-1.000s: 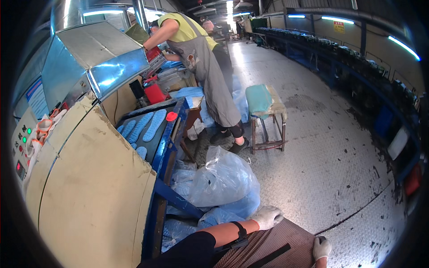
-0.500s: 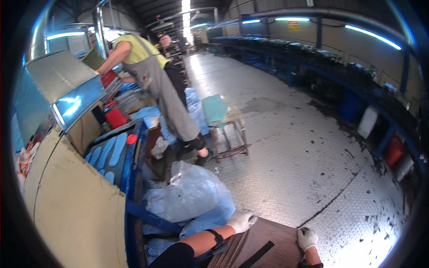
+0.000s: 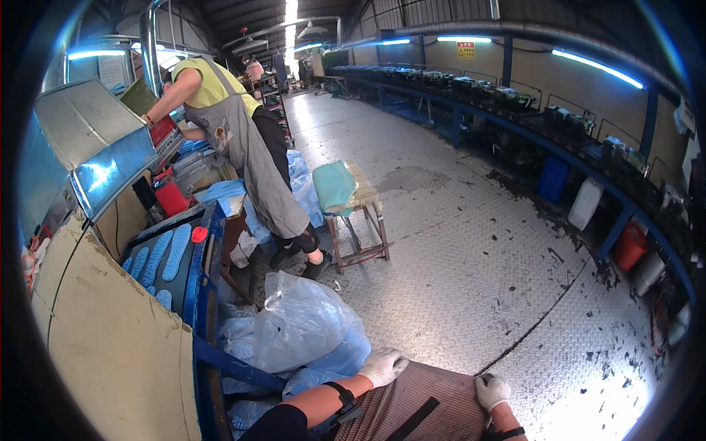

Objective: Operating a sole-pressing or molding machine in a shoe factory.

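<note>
Both of my hands wear whitish work gloves and grip the far corners of a brown, finely checked cloth [image 3: 419, 386]. A black strap lies slantwise across it, and its near part runs out of the lower edge of the view. My left hand [image 3: 384, 367] is closed on the left corner, beside a clear plastic bag [image 3: 294, 323] with blue stuff in it. At the right corner, my right hand [image 3: 493, 392] is closed too, over the metal floor. Between the hands the cloth's far edge is stretched fairly straight.
A small stool [image 3: 360, 195] with a teal pad stands ahead. To the left, blue insole-shaped pieces [image 3: 176, 251] lie on a blue-framed bench [image 3: 209, 242]. A co-worker in a grey apron [image 3: 239, 140] leans over a machine. A long blue-framed line [image 3: 544, 147] runs along the right.
The view has turned slightly right, so the stool and co-worker appear further left. Both hands keep hold of the cloth.
</note>
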Tool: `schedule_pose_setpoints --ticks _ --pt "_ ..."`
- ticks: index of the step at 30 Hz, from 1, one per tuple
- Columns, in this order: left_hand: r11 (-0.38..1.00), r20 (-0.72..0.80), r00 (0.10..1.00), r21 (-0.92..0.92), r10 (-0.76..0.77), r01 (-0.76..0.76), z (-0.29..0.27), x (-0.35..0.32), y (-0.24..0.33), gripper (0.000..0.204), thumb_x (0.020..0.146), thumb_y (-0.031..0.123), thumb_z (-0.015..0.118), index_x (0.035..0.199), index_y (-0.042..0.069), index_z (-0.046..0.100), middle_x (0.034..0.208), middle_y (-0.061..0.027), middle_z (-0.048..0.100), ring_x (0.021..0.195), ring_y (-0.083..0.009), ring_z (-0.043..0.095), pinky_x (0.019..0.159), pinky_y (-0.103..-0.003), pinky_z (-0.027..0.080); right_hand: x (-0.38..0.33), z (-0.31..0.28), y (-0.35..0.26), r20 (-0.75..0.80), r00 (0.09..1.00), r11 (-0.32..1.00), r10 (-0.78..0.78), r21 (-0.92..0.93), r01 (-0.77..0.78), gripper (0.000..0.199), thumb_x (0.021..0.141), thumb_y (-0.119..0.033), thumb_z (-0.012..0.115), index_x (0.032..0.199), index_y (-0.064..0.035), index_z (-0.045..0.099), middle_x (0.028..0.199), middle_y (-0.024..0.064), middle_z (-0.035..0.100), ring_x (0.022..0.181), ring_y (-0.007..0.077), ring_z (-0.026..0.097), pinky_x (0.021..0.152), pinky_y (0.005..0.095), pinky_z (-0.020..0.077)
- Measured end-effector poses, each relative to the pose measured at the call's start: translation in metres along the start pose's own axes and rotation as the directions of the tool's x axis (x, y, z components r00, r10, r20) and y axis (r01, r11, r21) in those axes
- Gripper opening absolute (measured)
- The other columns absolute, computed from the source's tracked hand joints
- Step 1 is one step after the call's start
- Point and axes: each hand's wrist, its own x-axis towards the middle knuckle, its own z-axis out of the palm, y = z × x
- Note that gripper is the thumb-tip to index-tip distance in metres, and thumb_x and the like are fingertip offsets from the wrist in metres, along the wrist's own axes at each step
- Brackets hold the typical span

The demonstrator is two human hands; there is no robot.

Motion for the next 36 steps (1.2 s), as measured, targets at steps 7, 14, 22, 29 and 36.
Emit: schedule_pose_setpoints --ticks 7,14,22,29,36 --pt "0.999 0.069 0.997 0.018 -0.039 0.038 -0.002 0.000 -0.004 0.036 0.102 0.040 0.054 0.112 0.008 0.070 0.109 -0.0166 0.072 0.104 -0.0360 0.067 0.093 -0.045 0.052 -0.002 -0.003 -0.006 0.008 1.000 1.000 -0.001 0.012 0.001 0.046 0.095 -0.050 0.055 0.105 -0.0123 0.079 0.107 0.0195 0.075 0.102 0.0397 0.071 0.091 0.0490 0.0553" --pt "0.997 0.069 0.995 0.030 -0.075 0.073 -0.006 0.000 0.000 0.040 0.103 0.041 0.053 0.116 0.007 0.069 0.117 -0.0172 0.071 0.112 -0.0357 0.065 0.100 -0.045 0.050 0.000 -0.002 -0.007 0.009 1.000 1.000 0.005 0.011 -0.005 0.048 0.094 -0.051 0.055 0.106 -0.0116 0.079 0.109 0.0186 0.075 0.104 0.0393 0.071 0.092 0.0484 0.0548" --pt "0.996 0.119 0.990 0.046 -0.081 0.076 -0.003 0.002 -0.003 0.040 0.103 0.041 0.053 0.118 0.007 0.069 0.119 -0.0175 0.070 0.113 -0.0359 0.065 0.099 -0.045 0.050 -0.001 -0.003 -0.005 0.015 1.000 1.000 0.020 0.016 -0.021 0.046 0.094 -0.050 0.056 0.106 -0.0119 0.079 0.107 0.0194 0.075 0.103 0.0396 0.071 0.092 0.0491 0.0549" --pt "0.997 0.100 0.992 0.038 -0.078 0.074 -0.003 0.002 -0.001 0.038 0.102 0.039 0.055 0.114 0.006 0.068 0.117 -0.0178 0.070 0.112 -0.0363 0.065 0.098 -0.045 0.051 -0.001 0.000 -0.003 -0.028 1.000 1.000 -0.015 0.019 0.015 0.043 0.094 -0.048 0.057 0.103 -0.0131 0.080 0.105 0.0193 0.075 0.100 0.0404 0.072 0.089 0.0497 0.0557" --pt "0.998 0.082 0.995 0.032 -0.056 0.053 -0.004 0.002 -0.001 0.038 0.102 0.039 0.055 0.111 0.005 0.068 0.113 -0.0181 0.070 0.108 -0.0372 0.065 0.096 -0.046 0.051 0.001 0.005 0.003 -0.045 0.998 0.999 -0.034 0.034 0.036 0.041 0.094 -0.047 0.058 0.101 -0.0127 0.080 0.103 0.0194 0.075 0.097 0.0411 0.072 0.086 0.0511 0.0558"
